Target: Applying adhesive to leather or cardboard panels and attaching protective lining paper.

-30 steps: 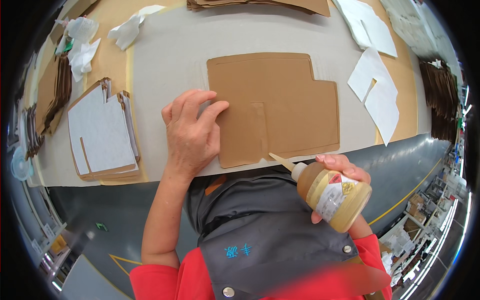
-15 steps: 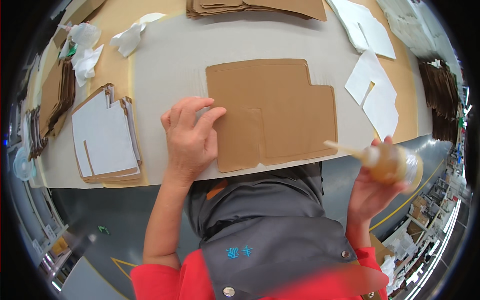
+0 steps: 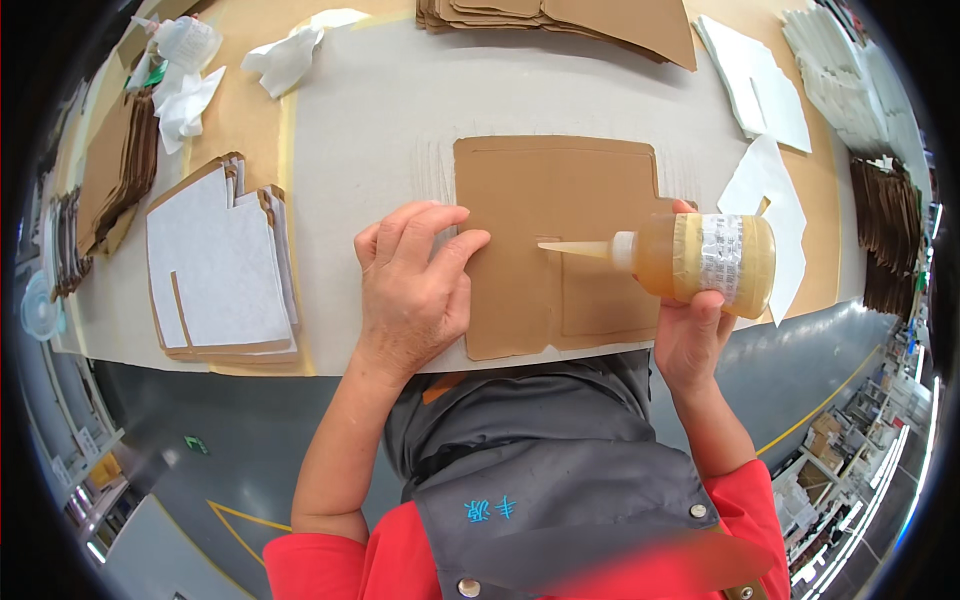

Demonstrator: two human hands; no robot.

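A flat brown leather-like panel (image 3: pixel 600 200) with a stepped upper right corner and a slit in its lower edge lies before me on the table. My left hand (image 3: pixel 415 285) is at the panel's left edge, its thumb tip over the border, index finger and thumb curved with a gap between them. In my right hand (image 3: pixel 695 345) is a clear squeeze bottle (image 3: pixel 705 260) of amber liquid, wrapped with a pale label. The bottle lies nearly level above the panel's right side, its long tapered nozzle pointing left over the middle. Whether the tip touches the panel I cannot tell.
At the left sits a stack of brown pieces with white facing (image 3: pixel 215 260). More brown panels (image 3: pixel 560 25) are piled at the far edge. White cut sheets (image 3: pixel 765 195) lie to the right, and crumpled white tissue (image 3: pixel 285 62) at the far left. The table's front edge (image 3: pixel 330 370) runs close to me.
My right hand has brought the bottle left and up over the panel, turning its nozzle toward the middle. The left hand stays at the panel's left edge; the whole view has shifted slightly.
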